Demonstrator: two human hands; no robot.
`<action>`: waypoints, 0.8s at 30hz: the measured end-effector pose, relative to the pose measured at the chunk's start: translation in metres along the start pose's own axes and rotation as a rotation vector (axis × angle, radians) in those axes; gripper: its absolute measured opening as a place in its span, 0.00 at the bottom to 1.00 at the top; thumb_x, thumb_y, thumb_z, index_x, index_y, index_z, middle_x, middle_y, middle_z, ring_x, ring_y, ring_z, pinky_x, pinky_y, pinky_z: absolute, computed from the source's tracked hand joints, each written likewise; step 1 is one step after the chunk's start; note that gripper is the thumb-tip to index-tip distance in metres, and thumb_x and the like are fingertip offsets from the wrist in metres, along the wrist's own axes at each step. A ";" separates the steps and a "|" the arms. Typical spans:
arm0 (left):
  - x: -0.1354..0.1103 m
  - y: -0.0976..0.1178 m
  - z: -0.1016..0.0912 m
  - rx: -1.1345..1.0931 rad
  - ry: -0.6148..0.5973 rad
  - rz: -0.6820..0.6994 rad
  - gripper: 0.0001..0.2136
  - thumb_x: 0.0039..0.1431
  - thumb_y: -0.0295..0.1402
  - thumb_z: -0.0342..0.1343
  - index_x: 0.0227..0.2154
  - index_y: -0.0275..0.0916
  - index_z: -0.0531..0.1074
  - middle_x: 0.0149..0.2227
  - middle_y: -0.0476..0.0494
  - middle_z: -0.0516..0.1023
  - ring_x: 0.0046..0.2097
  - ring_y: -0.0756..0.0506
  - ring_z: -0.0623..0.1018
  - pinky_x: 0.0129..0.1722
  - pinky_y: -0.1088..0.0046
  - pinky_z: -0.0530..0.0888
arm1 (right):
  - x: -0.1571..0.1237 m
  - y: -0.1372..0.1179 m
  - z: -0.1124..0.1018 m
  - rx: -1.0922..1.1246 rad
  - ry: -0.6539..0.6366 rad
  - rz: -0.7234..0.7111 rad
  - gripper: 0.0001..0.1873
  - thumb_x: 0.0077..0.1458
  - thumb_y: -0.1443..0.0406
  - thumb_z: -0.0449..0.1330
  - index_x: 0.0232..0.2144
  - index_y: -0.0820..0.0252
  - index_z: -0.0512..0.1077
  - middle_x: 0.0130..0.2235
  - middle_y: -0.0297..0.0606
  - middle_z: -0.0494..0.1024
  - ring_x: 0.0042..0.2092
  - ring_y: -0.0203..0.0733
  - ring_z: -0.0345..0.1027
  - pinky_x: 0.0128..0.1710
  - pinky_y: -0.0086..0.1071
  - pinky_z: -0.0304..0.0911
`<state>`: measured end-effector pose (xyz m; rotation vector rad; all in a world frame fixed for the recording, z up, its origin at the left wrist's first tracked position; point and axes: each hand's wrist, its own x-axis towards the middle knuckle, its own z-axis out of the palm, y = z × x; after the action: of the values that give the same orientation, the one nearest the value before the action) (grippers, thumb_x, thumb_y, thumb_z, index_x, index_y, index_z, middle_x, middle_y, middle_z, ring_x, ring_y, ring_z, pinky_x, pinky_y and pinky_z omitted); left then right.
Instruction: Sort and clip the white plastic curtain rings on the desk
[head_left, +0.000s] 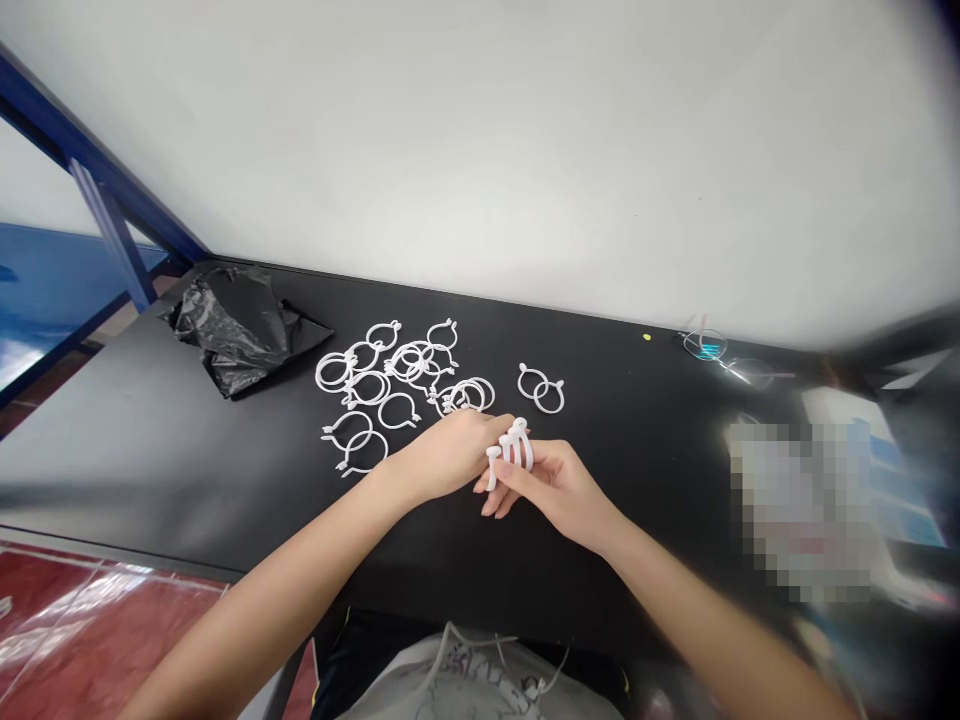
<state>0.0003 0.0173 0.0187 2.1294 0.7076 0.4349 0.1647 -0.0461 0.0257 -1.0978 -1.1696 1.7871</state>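
Observation:
Both of my hands meet over the black table (150, 450). My left hand (450, 455) and my right hand (551, 485) are closed together on a small stack of white plastic rings (514, 445), held between the fingertips. Just beyond my left hand, several loose white rings (390, 385) with small tabs lie scattered on the table. Two more white rings (541, 388) lie side by side a little past the held stack.
A crumpled black plastic bag (236, 330) lies at the table's far left. A pair of glasses (724, 358) rests at the far right near the white wall (525, 130). A blurred-out item (802, 510) sits on the right. A blue metal frame (112, 220) stands left.

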 end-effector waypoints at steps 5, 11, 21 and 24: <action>0.002 -0.002 0.001 -0.030 -0.049 0.070 0.10 0.59 0.27 0.48 0.22 0.39 0.60 0.17 0.53 0.65 0.19 0.53 0.64 0.23 0.77 0.60 | -0.004 0.000 0.001 -0.066 -0.062 -0.028 0.20 0.60 0.53 0.59 0.28 0.65 0.77 0.27 0.38 0.79 0.25 0.36 0.76 0.27 0.30 0.73; 0.001 0.004 0.001 -0.355 -0.072 0.019 0.21 0.67 0.38 0.44 0.17 0.37 0.63 0.14 0.50 0.68 0.19 0.54 0.68 0.20 0.80 0.64 | -0.015 -0.003 0.005 -0.365 -0.043 -0.362 0.21 0.65 0.57 0.53 0.25 0.61 0.75 0.20 0.35 0.77 0.25 0.39 0.75 0.33 0.35 0.72; 0.004 0.010 -0.001 -0.599 -0.035 -0.102 0.17 0.65 0.44 0.49 0.32 0.34 0.72 0.22 0.51 0.69 0.22 0.54 0.69 0.19 0.81 0.70 | -0.005 -0.015 -0.017 -0.072 0.076 -0.213 0.20 0.61 0.54 0.58 0.25 0.63 0.74 0.20 0.32 0.74 0.16 0.33 0.69 0.17 0.27 0.64; 0.001 0.015 -0.004 -0.624 -0.199 -0.146 0.19 0.64 0.48 0.50 0.37 0.35 0.74 0.21 0.54 0.63 0.21 0.54 0.65 0.18 0.81 0.69 | 0.013 -0.027 -0.027 -0.010 0.248 -0.259 0.20 0.59 0.52 0.59 0.27 0.62 0.74 0.21 0.32 0.73 0.17 0.33 0.68 0.18 0.27 0.65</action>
<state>0.0040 0.0128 0.0325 1.4976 0.5208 0.3072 0.1875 -0.0167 0.0418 -1.0845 -1.1139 1.4063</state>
